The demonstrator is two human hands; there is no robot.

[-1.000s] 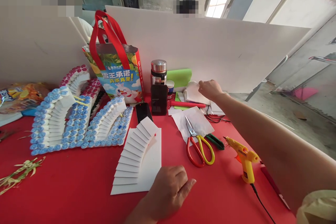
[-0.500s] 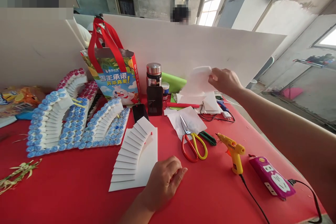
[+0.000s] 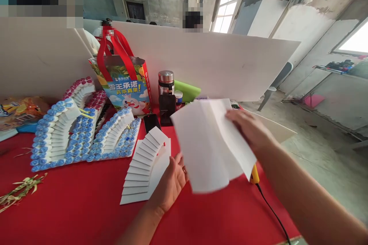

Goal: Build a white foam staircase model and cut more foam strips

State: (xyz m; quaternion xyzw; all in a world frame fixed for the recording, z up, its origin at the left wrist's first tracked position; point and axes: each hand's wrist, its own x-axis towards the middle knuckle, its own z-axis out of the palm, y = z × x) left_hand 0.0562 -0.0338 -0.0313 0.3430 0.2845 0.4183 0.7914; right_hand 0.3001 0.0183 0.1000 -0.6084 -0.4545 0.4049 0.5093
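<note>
White paper (image 3: 201, 149), apparently more than one sheet with creases, hangs in front of me over the table. My right hand (image 3: 250, 128) grips it by its right edge, fingers partly behind it. Just left of the paper, my left hand (image 3: 174, 180) is open, palm turned toward the sheets and fingertips close to their edge. Beside that hand lies a white card piece with a curved flight of steps (image 3: 139, 170) and small red bits. Behind the paper, only the yellow handle of a glue gun (image 3: 254, 175) shows; the scissors are hidden.
Stepped models trimmed with blue rolled pieces (image 3: 54, 138) stand at left, before a gift bag (image 3: 123, 84). A steel flask (image 3: 166, 82), an upright dark phone (image 3: 167, 109) and a flat phone (image 3: 151, 122) sit behind. White boards (image 3: 230, 61) wall the back. Dried stalks (image 3: 21, 191) lie front left.
My right hand has brought the paper from the back of the table toward me, covering the scissors and most of the glue gun. My left hand has lifted, turned and opened.
</note>
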